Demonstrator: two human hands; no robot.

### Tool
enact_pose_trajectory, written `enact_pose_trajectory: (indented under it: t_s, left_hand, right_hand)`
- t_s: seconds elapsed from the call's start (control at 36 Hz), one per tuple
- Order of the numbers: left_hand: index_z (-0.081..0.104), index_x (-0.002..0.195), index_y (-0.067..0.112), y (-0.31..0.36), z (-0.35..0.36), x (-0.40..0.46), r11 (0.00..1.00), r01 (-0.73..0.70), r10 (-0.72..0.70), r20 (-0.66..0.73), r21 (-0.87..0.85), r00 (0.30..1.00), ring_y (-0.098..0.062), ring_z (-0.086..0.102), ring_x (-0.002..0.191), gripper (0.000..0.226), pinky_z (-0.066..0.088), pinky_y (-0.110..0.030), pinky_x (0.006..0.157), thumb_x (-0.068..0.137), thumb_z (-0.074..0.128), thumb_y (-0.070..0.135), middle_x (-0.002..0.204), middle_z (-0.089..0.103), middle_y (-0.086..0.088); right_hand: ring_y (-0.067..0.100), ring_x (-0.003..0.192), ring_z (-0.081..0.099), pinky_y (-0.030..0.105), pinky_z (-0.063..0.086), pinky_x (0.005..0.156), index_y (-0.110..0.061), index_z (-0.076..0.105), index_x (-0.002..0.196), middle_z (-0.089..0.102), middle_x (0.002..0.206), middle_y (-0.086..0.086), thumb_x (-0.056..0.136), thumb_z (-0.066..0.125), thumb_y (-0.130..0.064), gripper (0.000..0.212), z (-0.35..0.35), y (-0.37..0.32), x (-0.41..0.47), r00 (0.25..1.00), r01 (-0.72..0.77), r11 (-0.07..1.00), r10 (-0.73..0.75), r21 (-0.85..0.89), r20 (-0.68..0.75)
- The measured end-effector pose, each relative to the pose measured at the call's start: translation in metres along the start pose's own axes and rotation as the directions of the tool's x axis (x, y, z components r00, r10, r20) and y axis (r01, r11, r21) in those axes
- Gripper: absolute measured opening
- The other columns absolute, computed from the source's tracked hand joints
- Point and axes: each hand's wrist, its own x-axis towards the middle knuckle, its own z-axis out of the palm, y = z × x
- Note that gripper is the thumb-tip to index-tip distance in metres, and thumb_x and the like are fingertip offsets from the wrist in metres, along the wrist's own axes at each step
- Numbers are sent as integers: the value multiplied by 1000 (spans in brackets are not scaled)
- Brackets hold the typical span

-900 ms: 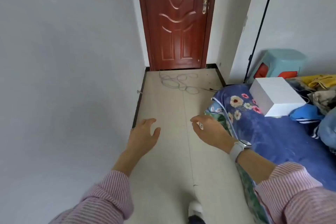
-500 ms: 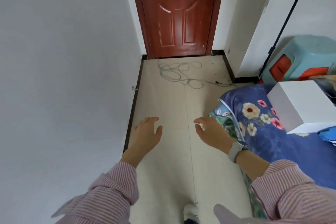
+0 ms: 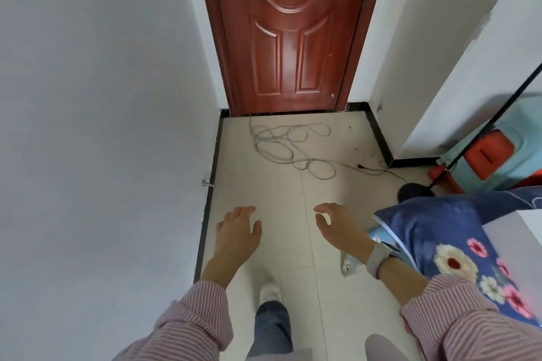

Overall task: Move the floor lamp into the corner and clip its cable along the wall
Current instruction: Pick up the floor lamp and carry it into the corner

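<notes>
Reaching forward over the tiled floor (image 3: pixel 272 199), both hands are released and grasp nothing. The left hand (image 3: pixel 239 233) is spread palm-down near the black skirting of the left wall (image 3: pixel 88 126). The right hand (image 3: pixel 341 228) has its fingers loosely curled, with a grey wristband (image 3: pixel 377 259) on the wrist. The floor lamp's round black base (image 3: pixel 413 192) sits on the floor to the right, just beyond the floral quilt (image 3: pixel 440 231), with its thin black pole (image 3: pixel 495 121) rising diagonally past a teal stool (image 3: pixel 525 161). Its black cable (image 3: pixel 381 170) runs left from the base to a plug joined to a grey cord (image 3: pixel 281 143), which lies in loose loops before the red-brown door (image 3: pixel 290 32).
</notes>
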Motion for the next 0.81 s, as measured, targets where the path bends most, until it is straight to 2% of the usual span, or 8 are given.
enact_pose_trajectory:
  t_s: [0.14,0.28,0.44,0.64,0.81]
  left_hand:
    - [44,131,18,-2,-26,130,984,-120,116,43,133,992,-22,48,117,40,36,-41,100,93,45,29,133,51,-3]
    - [44,131,19,14,-36,235,970,-190,176,101,150,979,-22,45,121,41,33,-41,102,93,45,34,133,51,-2]
    - [44,131,20,33,-22,349,956,-256,229,186,142,956,-21,43,124,45,32,-41,104,92,44,40,135,50,-2]
    - [45,131,19,68,-6,497,957,-281,251,269,77,930,-21,42,124,45,31,-42,104,91,47,40,135,48,-2]
    - [46,130,18,114,-8,626,949,-311,277,322,60,905,-21,41,125,46,32,-43,102,90,49,41,136,48,-3]
  right_hand:
    - [24,116,48,43,38,101,-16,57,117,61,121,5,91,45,-24,31,-24,-26,97,998,-50,998,49,-38,-42]
    - [21,121,46,36,37,100,-19,54,122,58,127,1,91,42,-26,33,-53,-33,174,990,-116,987,107,-111,-88]
    - [22,124,44,38,35,103,-20,50,125,54,132,0,92,39,-27,36,-74,-21,269,975,-214,969,204,-122,-92]
    - [24,118,48,40,39,100,-18,52,124,57,129,3,92,39,-24,34,-104,10,402,941,-322,947,320,7,-112]
    - [24,119,50,35,41,100,-14,56,121,58,128,7,92,41,-21,33,-142,38,505,878,-439,884,460,160,-132]
